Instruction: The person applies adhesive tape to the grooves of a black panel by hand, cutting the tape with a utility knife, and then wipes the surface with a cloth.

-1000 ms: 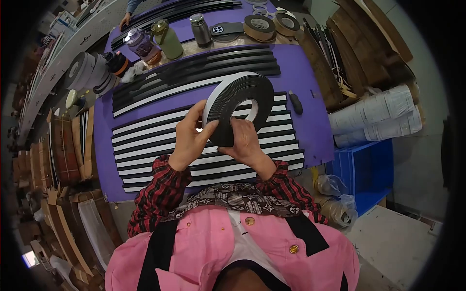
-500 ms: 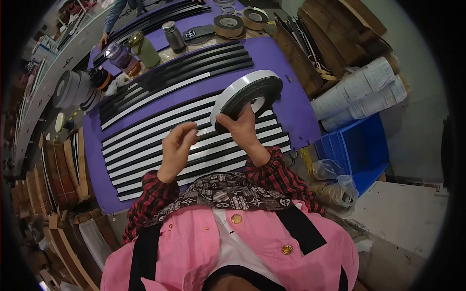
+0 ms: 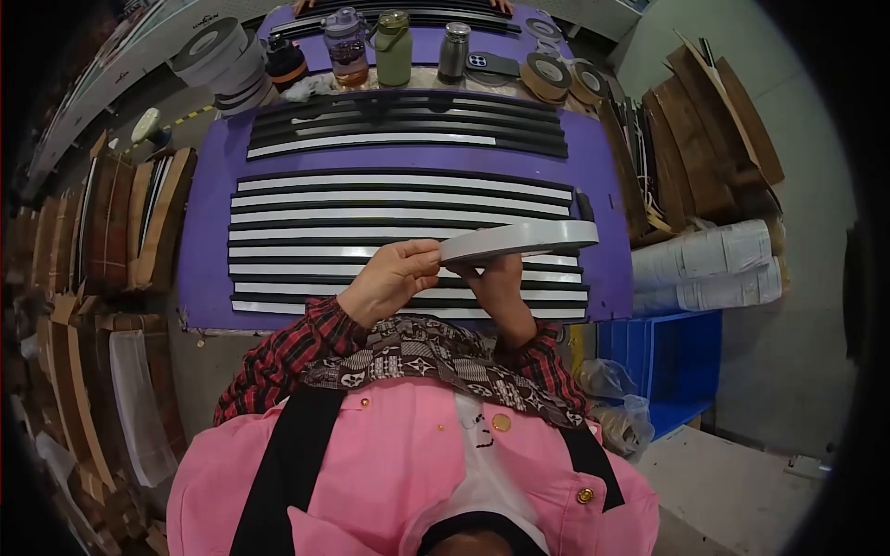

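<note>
Above the near part of the table, my right hand [image 3: 502,285] grips a large roll of tape [image 3: 519,238] with a white outer face. The roll is tilted nearly flat, so its edge faces me. My left hand [image 3: 394,278] is closed, thumb and fingers pinched at the left edge of the roll; a loose tape end cannot be made out. Beneath both hands lie several long black strips [image 3: 399,209] with white tape along them, side by side. Farther back is a second group of black strips [image 3: 408,120], the nearest one partly white.
Across the purple table [image 3: 209,222] stand a green bottle [image 3: 393,56], a grey flask [image 3: 453,54], a phone [image 3: 493,64] and brown tape rolls [image 3: 545,77]. Cardboard boxes [image 3: 686,139] and a blue bin [image 3: 681,366] are at right. Another person's hands [image 3: 502,6] show at the far edge.
The tape roll has turned from upright to nearly flat and come lower. My left hand has moved right to meet its edge. The view has swung round to face the table squarely.
</note>
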Demonstrator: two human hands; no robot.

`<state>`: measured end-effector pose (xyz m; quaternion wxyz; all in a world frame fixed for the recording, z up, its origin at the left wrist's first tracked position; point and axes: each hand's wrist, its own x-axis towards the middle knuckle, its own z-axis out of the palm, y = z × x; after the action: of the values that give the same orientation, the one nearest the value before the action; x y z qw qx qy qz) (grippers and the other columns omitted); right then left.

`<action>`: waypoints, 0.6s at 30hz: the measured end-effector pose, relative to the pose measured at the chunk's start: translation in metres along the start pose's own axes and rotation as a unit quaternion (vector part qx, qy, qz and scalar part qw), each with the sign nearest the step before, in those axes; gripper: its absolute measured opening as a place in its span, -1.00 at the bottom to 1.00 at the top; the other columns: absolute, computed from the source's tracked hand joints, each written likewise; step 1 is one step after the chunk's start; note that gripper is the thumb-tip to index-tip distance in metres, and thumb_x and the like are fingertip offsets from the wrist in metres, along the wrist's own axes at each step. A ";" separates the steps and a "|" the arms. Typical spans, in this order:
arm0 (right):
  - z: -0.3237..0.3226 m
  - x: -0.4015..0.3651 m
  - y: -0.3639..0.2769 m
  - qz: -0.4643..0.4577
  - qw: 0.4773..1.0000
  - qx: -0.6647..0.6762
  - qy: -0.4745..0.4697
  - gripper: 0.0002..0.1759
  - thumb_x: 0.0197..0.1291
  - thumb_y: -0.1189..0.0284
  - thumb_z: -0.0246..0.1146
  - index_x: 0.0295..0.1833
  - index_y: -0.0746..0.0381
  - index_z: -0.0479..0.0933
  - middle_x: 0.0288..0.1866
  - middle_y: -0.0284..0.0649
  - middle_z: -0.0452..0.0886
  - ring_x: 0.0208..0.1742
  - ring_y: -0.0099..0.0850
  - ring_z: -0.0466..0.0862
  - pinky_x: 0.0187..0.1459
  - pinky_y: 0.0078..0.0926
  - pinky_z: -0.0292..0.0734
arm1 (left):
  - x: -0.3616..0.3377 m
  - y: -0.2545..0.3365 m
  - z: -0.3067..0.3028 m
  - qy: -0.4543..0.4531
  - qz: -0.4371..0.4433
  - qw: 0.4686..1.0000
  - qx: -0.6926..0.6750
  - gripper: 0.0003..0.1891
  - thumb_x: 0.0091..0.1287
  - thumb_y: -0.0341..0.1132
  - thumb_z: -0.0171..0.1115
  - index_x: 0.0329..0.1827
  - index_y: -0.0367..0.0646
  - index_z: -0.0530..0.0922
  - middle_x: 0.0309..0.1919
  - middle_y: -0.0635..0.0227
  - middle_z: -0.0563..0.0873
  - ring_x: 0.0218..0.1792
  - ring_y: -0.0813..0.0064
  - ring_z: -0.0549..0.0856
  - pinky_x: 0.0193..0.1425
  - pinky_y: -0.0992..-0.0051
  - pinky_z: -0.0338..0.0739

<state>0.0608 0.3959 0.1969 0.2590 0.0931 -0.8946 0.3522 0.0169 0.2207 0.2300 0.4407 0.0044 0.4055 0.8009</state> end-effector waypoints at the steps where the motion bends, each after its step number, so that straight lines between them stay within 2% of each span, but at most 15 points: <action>1: 0.002 0.000 -0.003 0.002 1.000 0.023 0.003 -0.47 -0.30 0.40 0.44 -0.15 0.30 0.40 -0.38 -0.20 0.54 -0.36 -0.26 0.56 -0.36 -0.40 0.46 | -0.002 -0.001 -0.002 0.014 -0.001 1.000 -0.011 -0.71 0.18 -0.35 0.15 -0.06 -0.29 0.43 -0.35 0.48 0.53 -0.36 0.70 0.49 -0.21 0.68 0.43; 2: 0.002 0.001 -0.005 -0.038 0.999 -0.014 0.015 -0.42 -0.30 0.38 0.44 -0.12 0.31 0.35 -0.41 -0.19 0.53 -0.37 -0.24 0.56 -0.37 -0.37 0.44 | -0.003 -0.002 -0.003 0.029 -0.002 0.999 -0.023 -0.72 0.18 -0.35 0.15 -0.08 -0.28 0.43 -0.37 0.50 0.53 -0.39 0.72 0.47 -0.22 0.68 0.43; 7: 0.002 0.005 -0.002 -0.055 0.996 -0.057 0.028 -0.42 -0.31 0.36 0.43 -0.12 0.26 0.35 -0.39 -0.21 0.51 -0.39 -0.22 0.54 -0.36 -0.33 0.41 | 0.003 -0.003 -0.014 -0.010 -0.026 0.992 -0.126 -0.79 0.20 -0.39 0.13 -0.14 -0.25 0.43 -0.44 0.50 0.48 -0.52 0.72 0.39 -0.39 0.70 0.36; 8: 0.001 0.006 0.002 -0.059 0.996 -0.064 0.017 -0.43 -0.32 0.36 0.43 -0.12 0.23 0.35 -0.38 -0.22 0.50 -0.39 -0.22 0.53 -0.35 -0.33 0.39 | 0.004 -0.003 -0.009 0.028 -0.026 0.995 -0.096 -0.82 0.20 -0.37 0.14 -0.18 -0.23 0.45 -0.47 0.52 0.48 -0.52 0.73 0.39 -0.39 0.71 0.36; 9: -0.001 0.004 0.008 -0.036 0.997 -0.065 -0.022 -0.37 -0.34 0.42 0.41 -0.05 0.23 0.31 -0.34 -0.23 0.49 -0.30 -0.26 0.50 -0.24 -0.37 0.38 | 0.010 -0.005 -0.013 0.031 -0.008 0.999 -0.043 -0.83 0.19 -0.36 0.14 -0.21 -0.22 0.47 -0.47 0.53 0.49 -0.51 0.73 0.40 -0.40 0.71 0.36; 11: -0.010 0.005 0.020 -0.015 0.998 -0.056 -0.005 -0.33 -0.34 0.45 0.39 0.00 0.23 0.28 -0.28 -0.23 0.49 -0.27 -0.29 0.48 -0.20 -0.40 0.35 | 0.026 -0.011 -0.017 0.062 0.035 0.996 0.063 -0.86 0.18 -0.34 0.17 -0.26 -0.18 0.51 -0.46 0.53 0.52 -0.47 0.74 0.44 -0.38 0.71 0.36; 12: -0.017 0.007 0.024 -0.003 0.999 -0.037 0.009 -0.29 -0.34 0.47 0.37 0.04 0.23 0.25 -0.22 -0.23 0.49 -0.23 -0.32 0.47 -0.15 -0.42 0.33 | 0.034 -0.011 -0.009 0.086 0.089 0.984 0.129 -0.86 0.18 -0.34 0.17 -0.26 -0.19 0.51 -0.45 0.52 0.53 -0.45 0.74 0.44 -0.39 0.72 0.36; 13: -0.026 0.007 0.027 0.078 0.997 0.017 -0.013 -0.29 -0.24 0.54 0.30 0.11 0.25 0.18 -0.11 -0.23 0.46 -0.12 -0.36 0.45 -0.05 -0.46 0.30 | 0.044 -0.010 -0.002 0.110 0.145 0.963 0.197 -0.85 0.17 -0.34 0.18 -0.25 -0.19 0.51 -0.45 0.51 0.54 -0.44 0.75 0.45 -0.39 0.73 0.35; 14: -0.030 0.013 0.027 0.200 0.920 0.335 0.030 -0.38 -0.13 0.56 0.24 0.11 0.28 0.18 -0.06 -0.24 0.46 -0.05 -0.36 0.44 0.01 -0.46 0.29 | 0.058 -0.011 0.001 0.108 0.206 0.943 0.237 -0.85 0.17 -0.35 0.18 -0.26 -0.22 0.52 -0.47 0.51 0.54 -0.44 0.75 0.45 -0.41 0.75 0.34; 15: -0.038 0.015 0.041 0.298 0.818 0.489 0.039 -0.51 -0.01 0.55 0.17 0.08 0.30 0.21 -0.05 -0.23 0.45 -0.01 -0.39 0.43 0.05 -0.43 0.29 | 0.071 -0.007 0.008 0.107 0.193 0.946 0.238 -0.86 0.17 -0.36 0.18 -0.27 -0.23 0.52 -0.48 0.51 0.54 -0.46 0.75 0.45 -0.41 0.74 0.34; 16: -0.045 0.018 0.053 0.273 0.732 0.612 0.127 -0.60 0.12 0.35 0.13 0.05 0.26 0.29 -0.03 -0.23 0.45 -0.02 -0.39 0.44 0.05 -0.39 0.28 | 0.085 -0.005 0.015 0.110 0.179 0.949 0.237 -0.87 0.17 -0.38 0.17 -0.28 -0.24 0.52 -0.49 0.50 0.54 -0.48 0.74 0.45 -0.41 0.73 0.34; 18: -0.072 0.028 0.094 0.239 0.566 0.771 0.166 -0.57 0.16 0.11 0.03 0.02 0.18 0.35 -0.03 -0.29 0.46 -0.03 -0.39 0.44 0.07 -0.35 0.25 | 0.120 -0.005 0.034 0.131 0.156 0.945 0.256 -0.88 0.17 -0.40 0.15 -0.31 -0.27 0.53 -0.52 0.50 0.52 -0.52 0.73 0.44 -0.42 0.72 0.34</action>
<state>0.0324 0.5144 0.2014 0.1395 -0.0197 -0.2137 0.9667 -0.0408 0.3292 0.2077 0.2377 0.0754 0.6453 0.7221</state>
